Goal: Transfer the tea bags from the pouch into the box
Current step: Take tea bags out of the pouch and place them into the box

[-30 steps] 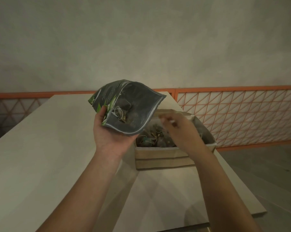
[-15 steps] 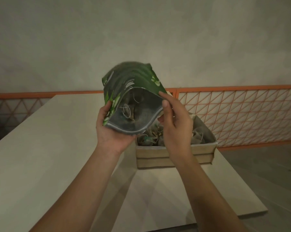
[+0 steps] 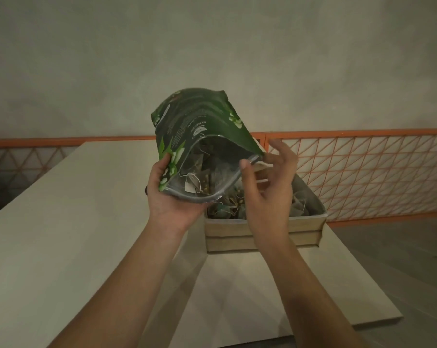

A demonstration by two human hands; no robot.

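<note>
Head view shows the left hand (image 3: 173, 199) gripping the green pouch (image 3: 202, 136), mouth tilted above the cardboard box (image 3: 262, 233) near the table's (image 3: 74, 222) right edge, right hand (image 3: 267, 194) fingers spread wide, empty; reaching deep should catch the remaining tea bags (image 3: 194, 182).

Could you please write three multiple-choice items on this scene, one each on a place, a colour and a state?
1. Where is the box? A on the table, under the hands; B on the floor; C on a shelf.
2. The pouch is mainly: A red; B green; C yellow.
3. The pouch mouth is: A sealed; B open; C folded over.

A: the box rests on the table. B: its printed outside is dark green. B: tea bags show inside while the left hand grips it and the right hand spreads beside the rim.
</note>
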